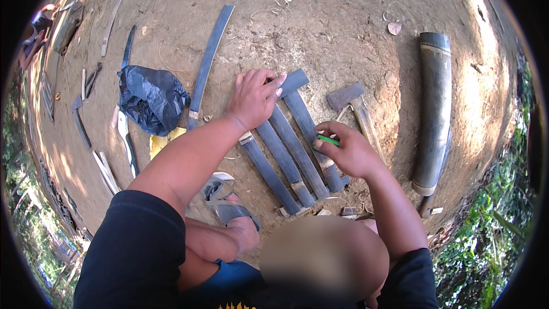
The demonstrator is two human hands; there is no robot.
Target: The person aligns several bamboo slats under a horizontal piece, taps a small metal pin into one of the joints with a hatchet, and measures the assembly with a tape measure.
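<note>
Several dark split-bamboo slats lie side by side on the ground in front of me, over a crosspiece at their near ends. Across their far ends lies another short bamboo crosspiece. My left hand grips this crosspiece, its fingers bent over it and partly hiding it. My right hand is closed round a slim green pencil, held over the rightmost slat. The pencil's tip is hidden by my fingers, so I cannot tell whether it touches the bamboo.
A hammer-like tool with a wooden handle lies right of the slats, and a thick bamboo pole farther right. To the left are a long bamboo strip, a black plastic bag, a saw and a blade tool.
</note>
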